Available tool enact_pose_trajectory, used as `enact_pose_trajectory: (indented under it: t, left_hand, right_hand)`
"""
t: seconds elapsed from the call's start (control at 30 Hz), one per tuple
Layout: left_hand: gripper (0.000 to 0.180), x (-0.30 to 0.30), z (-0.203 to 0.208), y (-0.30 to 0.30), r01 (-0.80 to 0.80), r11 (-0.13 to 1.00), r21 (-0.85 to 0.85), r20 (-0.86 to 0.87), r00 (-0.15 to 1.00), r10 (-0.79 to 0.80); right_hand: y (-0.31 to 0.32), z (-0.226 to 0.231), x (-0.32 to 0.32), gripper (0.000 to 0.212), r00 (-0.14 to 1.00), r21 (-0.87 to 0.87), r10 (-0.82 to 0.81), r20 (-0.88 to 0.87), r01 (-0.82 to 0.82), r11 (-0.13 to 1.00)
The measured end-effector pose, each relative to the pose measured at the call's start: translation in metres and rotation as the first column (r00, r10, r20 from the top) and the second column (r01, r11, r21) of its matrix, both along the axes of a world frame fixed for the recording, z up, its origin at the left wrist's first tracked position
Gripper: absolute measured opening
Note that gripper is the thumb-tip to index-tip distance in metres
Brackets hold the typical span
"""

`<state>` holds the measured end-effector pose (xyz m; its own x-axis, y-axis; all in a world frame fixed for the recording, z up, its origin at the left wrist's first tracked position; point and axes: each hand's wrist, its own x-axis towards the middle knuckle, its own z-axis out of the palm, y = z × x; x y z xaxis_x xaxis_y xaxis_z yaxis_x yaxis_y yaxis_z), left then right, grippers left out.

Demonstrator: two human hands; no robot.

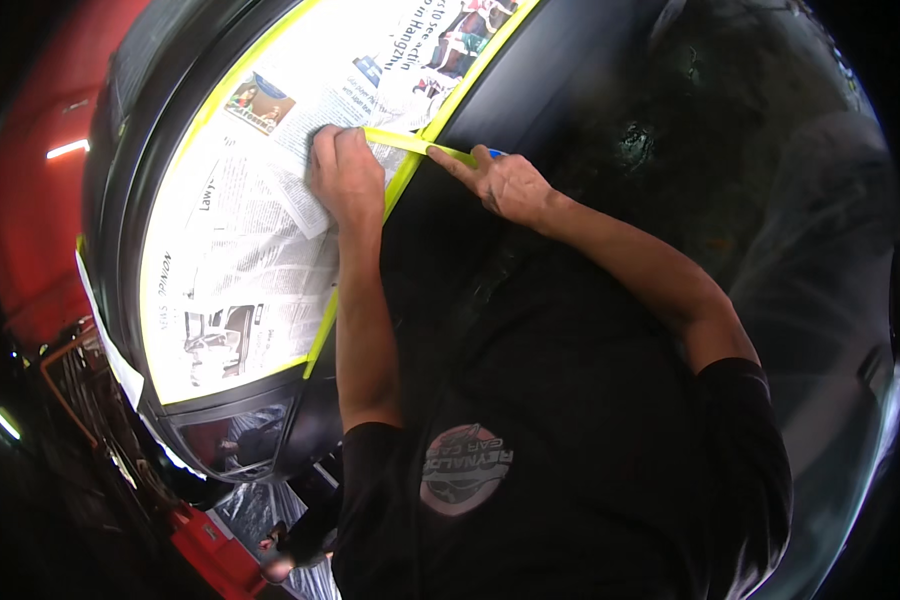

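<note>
Newspaper sheets point(260, 210) cover a car window, edged all round with yellow masking tape point(317, 335). Over the paper, my left hand point(348, 180) is closed, its fingers pinching one end of a yellow tape strip point(395, 139). The strip stretches right, across the taped border, to my right hand point(510, 187). That hand is closed around a tape roll point(495, 153), mostly hidden by the fingers; only a bit of blue shows. My right index finger points along the strip near the window's edge.
Dark, glossy car bodywork point(590, 90) curves away to the right. Black trim point(120, 200) frames the window's left side. A small quarter window point(232, 440) lies below the papered one. Red surfaces point(40, 180) stand at far left. Clear plastic sheeting point(255, 515) shows at lower left.
</note>
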<state>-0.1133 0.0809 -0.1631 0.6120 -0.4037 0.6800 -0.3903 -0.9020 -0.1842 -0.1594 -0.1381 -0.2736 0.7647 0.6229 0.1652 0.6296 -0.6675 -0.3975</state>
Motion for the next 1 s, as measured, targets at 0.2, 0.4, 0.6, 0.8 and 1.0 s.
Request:
enact_pose_trajectory:
  t: [0.2,0.4,0.6,0.8,1.0]
  left_hand:
    - [0.008,0.001,0.001,-0.005,-0.059,0.995,0.084,0.016,0.998,0.058]
    - [0.010,0.004,-0.004,-0.004,-0.053,0.996,0.066,0.054,0.997,0.049]
    - [0.014,0.000,0.007,-0.017,-0.316,0.947,0.065,-0.163,0.933,0.322]
    - [0.025,-0.004,-0.011,-0.020,-0.290,0.956,0.049,-0.093,0.951,0.293]
    - [0.034,-0.004,-0.015,-0.029,-0.446,0.870,0.209,-0.242,0.839,0.488]
  right_hand:
    - [0.003,0.013,0.008,0.078,0.994,-0.022,-0.050,-0.097,0.048,0.999]
    - [0.007,0.024,0.014,0.063,0.974,0.179,-0.066,-0.215,0.106,0.978]
    - [0.005,0.033,0.025,0.058,0.958,0.134,-0.054,-0.283,0.095,0.986]
    - [0.007,0.031,0.028,0.059,0.954,0.186,-0.019,-0.298,0.078,0.979]
    - [0.007,0.027,0.034,0.059,0.952,0.208,0.013,-0.307,0.054,0.977]
